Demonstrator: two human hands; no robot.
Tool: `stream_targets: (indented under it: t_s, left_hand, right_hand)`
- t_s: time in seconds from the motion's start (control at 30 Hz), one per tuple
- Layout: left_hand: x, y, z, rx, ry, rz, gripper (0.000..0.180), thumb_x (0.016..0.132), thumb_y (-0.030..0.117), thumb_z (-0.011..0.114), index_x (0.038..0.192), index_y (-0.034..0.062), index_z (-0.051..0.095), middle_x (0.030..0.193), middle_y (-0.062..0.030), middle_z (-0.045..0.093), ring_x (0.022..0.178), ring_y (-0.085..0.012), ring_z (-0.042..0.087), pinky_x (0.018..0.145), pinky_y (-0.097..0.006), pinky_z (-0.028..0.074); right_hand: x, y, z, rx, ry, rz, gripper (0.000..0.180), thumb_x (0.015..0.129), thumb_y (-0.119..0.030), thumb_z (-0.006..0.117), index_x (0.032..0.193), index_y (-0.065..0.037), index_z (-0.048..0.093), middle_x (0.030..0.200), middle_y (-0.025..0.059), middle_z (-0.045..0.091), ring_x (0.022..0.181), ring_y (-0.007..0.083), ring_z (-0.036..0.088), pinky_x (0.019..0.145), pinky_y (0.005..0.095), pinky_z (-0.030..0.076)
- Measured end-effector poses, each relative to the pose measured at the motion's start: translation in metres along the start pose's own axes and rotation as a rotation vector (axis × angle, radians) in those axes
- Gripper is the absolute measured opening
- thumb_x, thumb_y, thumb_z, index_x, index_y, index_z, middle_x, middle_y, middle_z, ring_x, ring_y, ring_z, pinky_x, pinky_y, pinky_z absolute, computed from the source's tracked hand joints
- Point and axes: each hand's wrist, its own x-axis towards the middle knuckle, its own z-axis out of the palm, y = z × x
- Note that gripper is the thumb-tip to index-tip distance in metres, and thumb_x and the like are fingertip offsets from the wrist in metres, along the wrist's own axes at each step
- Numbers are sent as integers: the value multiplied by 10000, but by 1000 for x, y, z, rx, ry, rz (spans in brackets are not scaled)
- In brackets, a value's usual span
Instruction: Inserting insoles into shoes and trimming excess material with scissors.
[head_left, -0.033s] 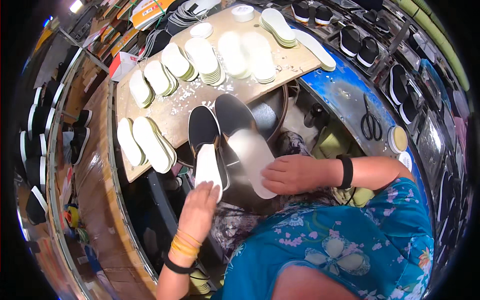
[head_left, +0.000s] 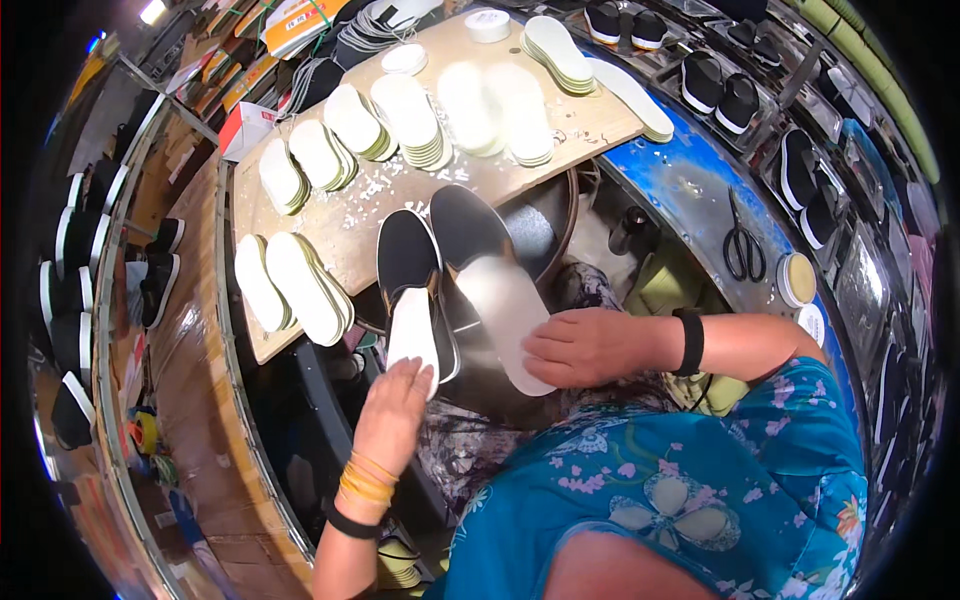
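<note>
Head view: both hands (head_left: 392,412) (head_left: 585,345) press white insoles (head_left: 505,315), seemingly into black shoes (head_left: 405,255).

two shoes (head_left: 440,260) lie side by side at the near edge of the board (head_left: 380,200), toes pointing away from me, their heels hanging over the edge toward my lap. an insole (head_left: 412,335) sits in the left shoe and my left hand (head_left: 395,410) rests at its heel end. another insole (head_left: 505,315) lies in the right shoe, with my right hand (head_left: 590,345) flat on its near end. left of the shoes, at the board's near left corner, lie stacks of insoles (head_left: 290,285). more stacks (head_left: 440,115) run in a row along the far edge. to my right, off the board, scissors (head_left: 742,245) lie on the bench (head_left: 680,185), with a round tin (head_left: 797,278) just right of them.
</note>
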Motion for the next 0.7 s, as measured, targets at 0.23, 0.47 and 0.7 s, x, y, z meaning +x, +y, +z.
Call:
stream_targets:
  t_s: [0.23,0.47,0.7]
  left_hand:
    - [15,-26,18,27,35,52,384,760,31,496,1142,15,529,1146,-168,540,1092,-305,513,939,-395,407]
    - [75,-27,12,277,-276,-101,171,730,63,574,899,33,583,890,-139,612,820,-282,622,667,-356,520]
    - [125,-39,48,289,-826,-90,184,718,106,636,873,18,683,971,-188,648,918,-296,637,765,-358,520]
  right_hand:
    - [0,23,2,-73,-14,-41,204,701,-147,548,889,-67,542,876,50,546,812,185,556,704,297,461]
    - [20,53,43,-172,-16,225,143,684,-157,572,825,-136,581,884,33,600,768,203,563,744,321,422]
    - [63,60,53,-71,-632,457,99,642,-164,615,709,-109,664,673,61,628,629,226,595,650,363,413]
